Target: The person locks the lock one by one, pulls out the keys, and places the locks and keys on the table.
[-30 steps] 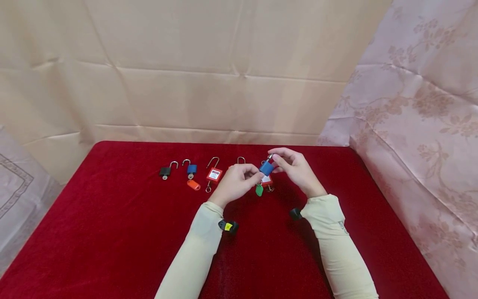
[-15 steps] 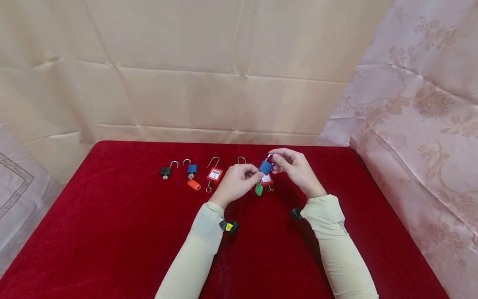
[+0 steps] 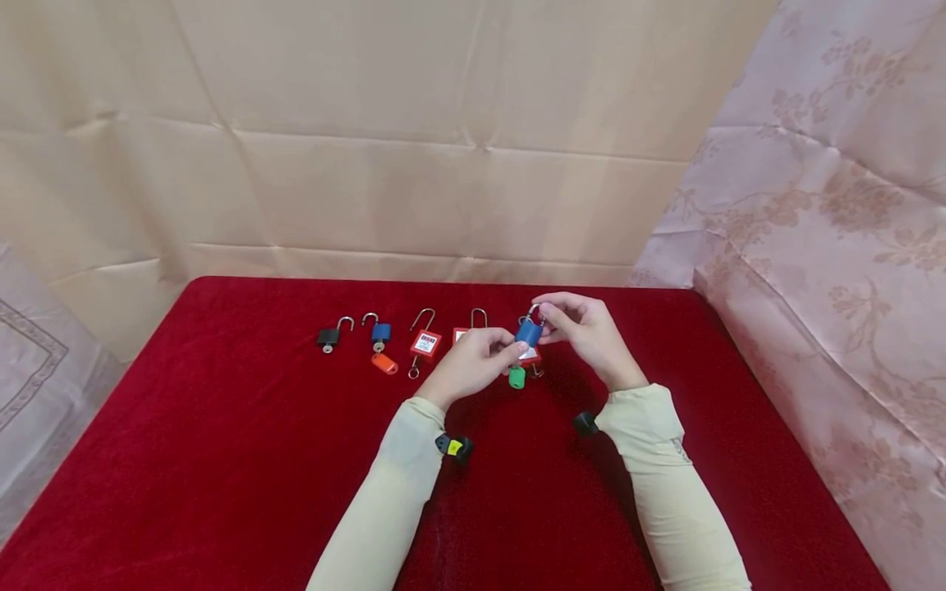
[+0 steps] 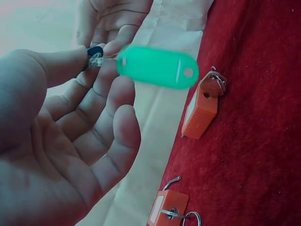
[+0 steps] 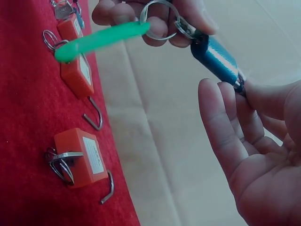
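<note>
A blue padlock (image 3: 528, 332) is held up between both hands over the far right of the table. The left hand (image 3: 473, 365) pinches its lower end between thumb and fingers. A key (image 4: 96, 60) sticks out of that end, and a ring (image 5: 161, 20) with a green key tag (image 4: 160, 67) hangs from it. At the upper end, the right hand (image 3: 584, 332) pinches the metal shackle (image 5: 240, 86) with thumb and fingertips. The other fingers of the right hand spread loosely beneath the padlock in the right wrist view.
Left of the hands lie a black padlock (image 3: 328, 337), another blue padlock (image 3: 380, 332) with an orange tag (image 3: 384, 364), and a red padlock (image 3: 424, 344), their shackles raised. More red padlocks (image 5: 81, 160) lie behind the hands. Red cloth covers the table (image 3: 259, 460); a beige curtain (image 3: 414, 148) hangs behind.
The blue padlock has tilted to stand more upright, its shackle showing more fully. The green tag has swung slightly right and turned flatter to the head view. Both arms stay nearly still.
</note>
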A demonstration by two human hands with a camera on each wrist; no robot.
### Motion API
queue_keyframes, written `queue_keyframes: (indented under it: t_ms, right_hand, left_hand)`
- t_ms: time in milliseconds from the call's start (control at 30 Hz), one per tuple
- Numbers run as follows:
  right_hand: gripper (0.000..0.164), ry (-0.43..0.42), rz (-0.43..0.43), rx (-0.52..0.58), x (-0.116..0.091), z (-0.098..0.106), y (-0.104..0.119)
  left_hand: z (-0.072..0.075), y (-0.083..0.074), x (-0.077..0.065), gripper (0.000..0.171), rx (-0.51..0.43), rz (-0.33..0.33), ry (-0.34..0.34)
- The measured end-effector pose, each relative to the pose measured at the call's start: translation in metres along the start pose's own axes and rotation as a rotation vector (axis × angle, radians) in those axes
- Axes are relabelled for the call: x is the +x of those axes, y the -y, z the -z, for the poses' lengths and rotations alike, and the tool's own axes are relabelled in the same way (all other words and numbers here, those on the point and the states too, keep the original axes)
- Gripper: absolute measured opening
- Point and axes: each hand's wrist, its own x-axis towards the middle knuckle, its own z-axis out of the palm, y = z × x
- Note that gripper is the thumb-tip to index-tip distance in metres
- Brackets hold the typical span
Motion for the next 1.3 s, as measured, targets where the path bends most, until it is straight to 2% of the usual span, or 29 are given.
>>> queue_keyframes:
  t_ms: [300, 500, 833, 1100, 1300]
  right_hand:
    - [0.027, -0.003, 0.022, 0.013, 0.0009, -0.0012, -0.0019]
    - [0.027, -0.006, 0.032, 0.021, 0.0004, -0.0012, -0.0017]
    - [0.027, 0.006, 0.040, 0.002, -0.0002, -0.0014, 0.0013]
    - [0.027, -0.003, 0.042, 0.007, 0.0001, -0.0032, 0.0018]
    - [0.028, -0.025, 0.044, 0.066, 0.0005, -0.0042, 0.0009]
  left_hand:
    - [0.0020, 0.0040, 0.0015, 0.035, 0.043, 0.014, -0.040]
    - [0.0010, 0.0027, 0.0012, 0.031, 0.057, 0.001, -0.058]
    - [-0.0004, -0.0002, -0.0005, 0.030, 0.049, -0.006, -0.030]
    - [-0.0038, -0.0027, -0.0002, 0.028, 0.047, 0.037, -0.099]
    - [-0.0067, -0.0049, 0.0014, 0.026, 0.062, 0.024, -0.165]
